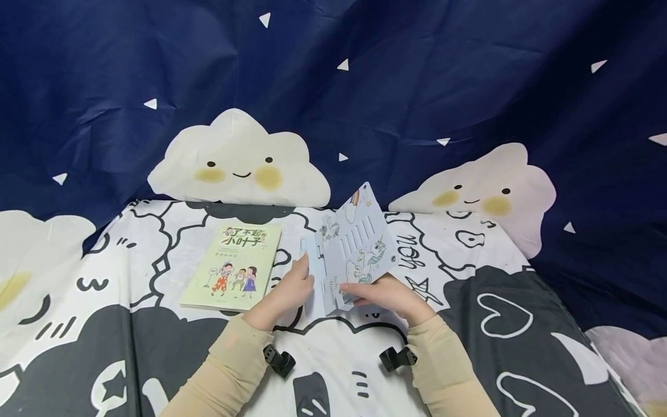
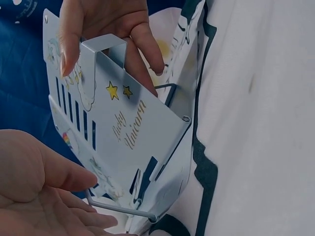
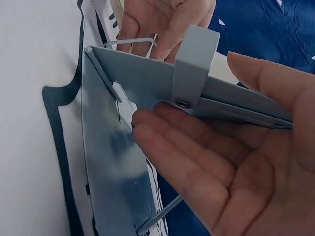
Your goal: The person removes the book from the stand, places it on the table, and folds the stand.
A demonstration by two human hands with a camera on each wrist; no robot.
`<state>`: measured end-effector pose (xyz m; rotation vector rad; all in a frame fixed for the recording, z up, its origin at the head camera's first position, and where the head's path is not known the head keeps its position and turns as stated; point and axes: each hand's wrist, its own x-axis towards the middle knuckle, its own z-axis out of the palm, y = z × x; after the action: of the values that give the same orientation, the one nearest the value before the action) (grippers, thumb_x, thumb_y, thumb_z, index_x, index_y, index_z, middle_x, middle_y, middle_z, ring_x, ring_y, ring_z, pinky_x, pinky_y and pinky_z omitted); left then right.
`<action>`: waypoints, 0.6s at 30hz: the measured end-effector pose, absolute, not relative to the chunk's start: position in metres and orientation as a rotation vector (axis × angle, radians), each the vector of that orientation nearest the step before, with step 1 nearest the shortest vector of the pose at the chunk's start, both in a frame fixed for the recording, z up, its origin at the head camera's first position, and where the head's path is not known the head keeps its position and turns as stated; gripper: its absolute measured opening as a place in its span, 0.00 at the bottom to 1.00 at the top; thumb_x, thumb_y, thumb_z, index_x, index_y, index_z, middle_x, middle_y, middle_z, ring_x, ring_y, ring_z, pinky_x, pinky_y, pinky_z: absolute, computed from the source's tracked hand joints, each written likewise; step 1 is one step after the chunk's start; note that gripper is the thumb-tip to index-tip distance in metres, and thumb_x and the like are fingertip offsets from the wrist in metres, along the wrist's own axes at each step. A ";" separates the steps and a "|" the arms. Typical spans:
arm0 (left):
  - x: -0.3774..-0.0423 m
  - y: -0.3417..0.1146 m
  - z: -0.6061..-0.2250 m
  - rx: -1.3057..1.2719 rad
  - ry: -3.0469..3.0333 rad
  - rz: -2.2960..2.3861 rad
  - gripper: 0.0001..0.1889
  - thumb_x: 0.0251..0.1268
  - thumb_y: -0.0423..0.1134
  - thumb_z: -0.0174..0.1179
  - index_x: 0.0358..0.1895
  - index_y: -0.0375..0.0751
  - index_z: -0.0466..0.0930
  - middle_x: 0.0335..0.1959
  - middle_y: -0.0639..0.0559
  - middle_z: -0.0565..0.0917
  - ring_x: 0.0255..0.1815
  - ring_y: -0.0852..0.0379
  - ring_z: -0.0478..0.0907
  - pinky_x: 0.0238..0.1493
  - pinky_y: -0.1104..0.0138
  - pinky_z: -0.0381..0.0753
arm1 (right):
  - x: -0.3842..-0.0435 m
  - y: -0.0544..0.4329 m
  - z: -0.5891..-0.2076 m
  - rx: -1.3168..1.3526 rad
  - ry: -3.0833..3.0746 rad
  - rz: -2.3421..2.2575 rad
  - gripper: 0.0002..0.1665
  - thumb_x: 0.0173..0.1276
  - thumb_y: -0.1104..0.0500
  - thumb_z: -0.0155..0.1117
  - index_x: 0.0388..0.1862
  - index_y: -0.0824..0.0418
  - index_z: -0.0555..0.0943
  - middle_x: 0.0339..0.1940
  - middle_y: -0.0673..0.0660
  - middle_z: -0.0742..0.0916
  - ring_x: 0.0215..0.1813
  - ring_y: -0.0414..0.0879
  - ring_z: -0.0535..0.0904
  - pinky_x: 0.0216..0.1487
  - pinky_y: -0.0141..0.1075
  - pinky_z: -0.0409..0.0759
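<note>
A pale blue metal book stand (image 1: pixel 346 249) with unicorn and rainbow prints and slots stands partly unfolded between both hands. My right hand (image 1: pixel 388 294) grips its hinged panel, thumb over the printed face and fingers behind, as the right wrist view shows. A square-bent metal bracket (image 3: pixel 196 61) sticks out from that panel beside the fingers. On the other side my left hand (image 1: pixel 292 285) holds a thin wire arm (image 2: pixel 123 208) at the stand's edge, between thumb and fingers. Gold lettering and two stars (image 2: pixel 113 90) mark the lower part.
A light green book (image 1: pixel 231 269) with drawn children on its cover lies flat, left of the stand. Black-and-white patterned cloth (image 1: pixel 333 359) covers the table. Behind it hangs a dark blue curtain (image 1: pixel 396 104) with cloud faces.
</note>
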<state>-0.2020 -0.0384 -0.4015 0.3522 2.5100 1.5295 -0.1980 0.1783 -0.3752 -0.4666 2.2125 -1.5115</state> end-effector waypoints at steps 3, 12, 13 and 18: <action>-0.202 -0.039 -0.402 0.349 2.521 1.508 0.32 0.73 0.29 0.36 0.78 0.28 0.40 0.80 0.33 0.47 0.81 0.34 0.35 0.80 0.44 0.34 | -0.198 0.178 -0.375 -0.466 2.214 -1.505 0.29 0.71 0.54 0.64 0.65 0.67 0.74 0.60 0.66 0.83 0.56 0.55 0.84 0.53 0.43 0.85; -0.206 -0.042 -0.400 0.382 2.572 1.431 0.32 0.72 0.29 0.36 0.78 0.28 0.42 0.79 0.32 0.49 0.81 0.35 0.37 0.81 0.46 0.36 | -0.197 0.176 -0.374 -0.501 2.187 -1.516 0.31 0.71 0.56 0.63 0.69 0.67 0.71 0.62 0.68 0.82 0.59 0.58 0.83 0.55 0.45 0.85; -0.207 -0.043 -0.400 0.397 2.575 1.437 0.32 0.72 0.29 0.36 0.78 0.28 0.43 0.79 0.33 0.50 0.81 0.36 0.39 0.81 0.46 0.36 | -0.197 0.176 -0.374 -0.502 2.186 -1.509 0.31 0.71 0.56 0.64 0.69 0.67 0.71 0.63 0.68 0.81 0.59 0.58 0.82 0.55 0.46 0.85; -0.210 -0.048 -0.400 0.452 2.569 1.441 0.33 0.70 0.26 0.36 0.78 0.27 0.44 0.79 0.32 0.52 0.81 0.38 0.44 0.81 0.48 0.38 | -0.196 0.174 -0.374 -0.522 2.190 -1.462 0.34 0.72 0.55 0.63 0.72 0.66 0.68 0.65 0.68 0.80 0.60 0.58 0.82 0.56 0.47 0.84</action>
<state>-0.2101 -0.0476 -0.4000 0.4519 2.5688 1.4407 -0.1964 0.1736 -0.3743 -0.5217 2.1903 -1.4625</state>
